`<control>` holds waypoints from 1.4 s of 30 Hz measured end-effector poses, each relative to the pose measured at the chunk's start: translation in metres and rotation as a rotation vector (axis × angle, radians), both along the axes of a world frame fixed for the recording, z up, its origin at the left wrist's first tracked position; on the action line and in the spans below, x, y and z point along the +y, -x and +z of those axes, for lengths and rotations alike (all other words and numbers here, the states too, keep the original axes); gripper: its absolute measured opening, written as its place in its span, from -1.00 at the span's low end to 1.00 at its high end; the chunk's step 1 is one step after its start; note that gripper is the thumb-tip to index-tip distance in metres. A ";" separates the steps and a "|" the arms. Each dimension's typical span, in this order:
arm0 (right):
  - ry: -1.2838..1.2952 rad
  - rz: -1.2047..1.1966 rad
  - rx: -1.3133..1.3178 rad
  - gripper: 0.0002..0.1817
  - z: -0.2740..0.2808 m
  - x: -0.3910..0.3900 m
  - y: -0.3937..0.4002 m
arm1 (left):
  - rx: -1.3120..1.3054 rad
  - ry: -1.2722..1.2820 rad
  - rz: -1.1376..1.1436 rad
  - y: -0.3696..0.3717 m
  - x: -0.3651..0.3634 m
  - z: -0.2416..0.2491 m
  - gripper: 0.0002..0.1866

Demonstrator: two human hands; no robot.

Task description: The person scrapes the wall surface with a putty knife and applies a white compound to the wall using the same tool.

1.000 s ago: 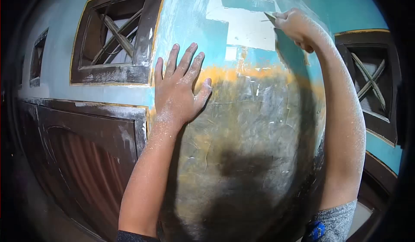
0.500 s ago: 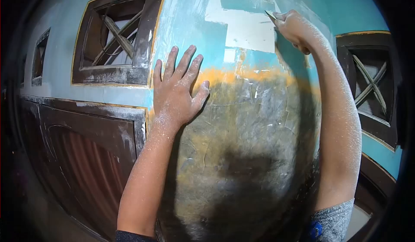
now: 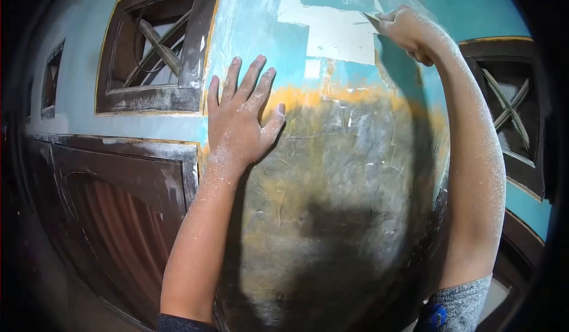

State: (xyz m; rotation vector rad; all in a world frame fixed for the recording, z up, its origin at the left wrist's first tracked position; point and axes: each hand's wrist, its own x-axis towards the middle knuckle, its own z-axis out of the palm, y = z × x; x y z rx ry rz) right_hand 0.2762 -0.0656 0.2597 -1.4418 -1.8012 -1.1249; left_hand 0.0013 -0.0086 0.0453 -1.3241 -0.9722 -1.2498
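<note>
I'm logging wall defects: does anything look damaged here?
Yes: beside the right hand, a jagged-edged white patch interrupts the blue paint; below, the grey surface is blotchy and looks cracked.

The left arm (image 3: 198,240) is raised, with the left hand (image 3: 240,124) held flat, fingers (image 3: 254,74) spread and thumb (image 3: 275,120) apart; the right arm (image 3: 474,166) stretches higher, the right hand (image 3: 412,32) pointing toward the left, its fingers curled inward; pale dust (image 3: 222,167) lies upon both arms.
</note>
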 end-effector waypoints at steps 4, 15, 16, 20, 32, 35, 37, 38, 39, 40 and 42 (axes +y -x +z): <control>0.013 0.077 0.243 -0.63 -0.008 0.000 0.023 | -0.003 -0.007 -0.004 0.001 -0.001 0.001 -0.32; -0.051 0.168 0.268 -0.57 -0.021 0.018 0.017 | 0.005 -0.022 0.004 0.002 0.002 -0.001 -0.34; 0.010 0.106 0.318 -0.52 -0.017 0.013 0.015 | 0.004 -0.030 0.010 0.001 0.001 0.000 -0.34; -0.092 0.282 0.404 -0.49 -0.020 0.014 -0.022 | 0.006 -0.042 0.009 0.001 0.002 0.001 -0.34; -0.256 0.420 0.262 -0.60 -0.082 0.065 -0.103 | 0.011 -0.027 0.041 -0.001 0.000 0.002 -0.41; -0.243 0.450 0.305 -0.59 -0.088 0.063 -0.101 | 0.023 -0.050 0.066 0.002 0.004 0.002 -0.42; -0.249 0.424 0.299 -0.59 -0.087 0.067 -0.103 | 0.027 -0.060 0.079 0.005 0.006 0.002 -0.42; -0.253 0.401 0.292 -0.60 -0.087 0.069 -0.102 | 0.020 -0.060 0.085 0.004 0.006 0.001 -0.42; -0.251 0.403 0.289 -0.60 -0.088 0.070 -0.102 | 0.016 -0.058 0.087 0.003 0.007 0.001 -0.42; -0.239 0.425 0.295 -0.60 -0.090 0.069 -0.099 | 0.007 -0.056 0.099 0.003 0.007 0.001 -0.42; -0.215 0.468 0.310 -0.61 -0.095 0.067 -0.096 | -0.001 -0.052 0.113 0.004 0.008 0.001 -0.41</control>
